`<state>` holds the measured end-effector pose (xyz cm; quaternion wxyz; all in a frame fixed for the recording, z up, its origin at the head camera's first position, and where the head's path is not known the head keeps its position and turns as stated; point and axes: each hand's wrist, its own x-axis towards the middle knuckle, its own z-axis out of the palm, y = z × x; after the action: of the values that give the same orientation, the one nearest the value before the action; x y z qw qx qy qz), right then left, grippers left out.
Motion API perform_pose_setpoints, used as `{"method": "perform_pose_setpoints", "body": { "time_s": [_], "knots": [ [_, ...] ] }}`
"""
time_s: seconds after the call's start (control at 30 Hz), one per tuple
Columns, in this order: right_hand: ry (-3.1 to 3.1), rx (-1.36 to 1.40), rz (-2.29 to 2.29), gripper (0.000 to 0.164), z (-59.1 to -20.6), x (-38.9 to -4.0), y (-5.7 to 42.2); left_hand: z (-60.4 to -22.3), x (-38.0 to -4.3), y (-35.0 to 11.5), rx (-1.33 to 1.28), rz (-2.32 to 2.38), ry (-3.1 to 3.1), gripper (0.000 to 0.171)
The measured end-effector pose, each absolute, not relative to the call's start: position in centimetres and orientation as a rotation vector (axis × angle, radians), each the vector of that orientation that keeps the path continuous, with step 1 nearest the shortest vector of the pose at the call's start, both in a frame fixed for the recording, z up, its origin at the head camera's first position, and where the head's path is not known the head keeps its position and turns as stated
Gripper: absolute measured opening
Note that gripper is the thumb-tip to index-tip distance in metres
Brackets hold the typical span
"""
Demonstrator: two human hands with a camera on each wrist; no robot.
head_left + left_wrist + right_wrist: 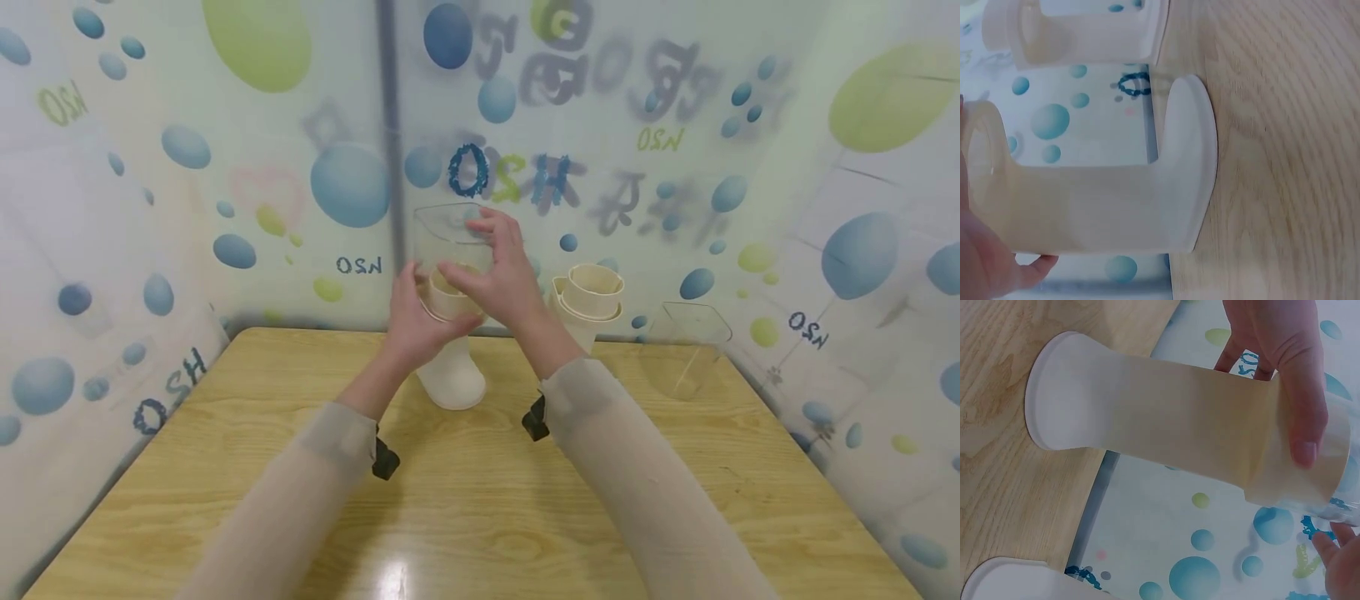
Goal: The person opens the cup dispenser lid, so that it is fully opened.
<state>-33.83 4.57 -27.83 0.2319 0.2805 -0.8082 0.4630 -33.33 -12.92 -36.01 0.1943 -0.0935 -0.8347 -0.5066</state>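
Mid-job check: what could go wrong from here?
The clear container might slip or tilt at the stand's top if the right hand shifts. The stand could tip if the left hand, gripping near its top, pushes sideways. The right sleeve might knock the other stand.

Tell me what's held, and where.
Left hand: cream, footed plastic stand, by its upper collar. Right hand: clear open-topped plastic container, apparently by its side.

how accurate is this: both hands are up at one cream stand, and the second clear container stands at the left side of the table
One thing is off: the head view shows the second clear container at the right side of the table, not the left. The left hand and right hand are indeed at one cream stand.
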Motion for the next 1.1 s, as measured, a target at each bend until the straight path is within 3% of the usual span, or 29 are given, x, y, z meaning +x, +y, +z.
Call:
{"method": "perform_pose_setpoints", "body": {
  "time_s": [0.3, 1.1],
  "knots": [
    [-2.234, 0.564, 1.431, 0.094, -28.5, -33.2, 3.0, -36.0, -32.7, -12.1, -0.21, -1.38, -2.326, 0.134],
    [-2.299, 0.435, 1.295, 0.072, -26.6, -32.2, 3.1, -35.2, -33.1, -12.1, -0.209, -1.463, -2.4, 0.13]
  ]
}}
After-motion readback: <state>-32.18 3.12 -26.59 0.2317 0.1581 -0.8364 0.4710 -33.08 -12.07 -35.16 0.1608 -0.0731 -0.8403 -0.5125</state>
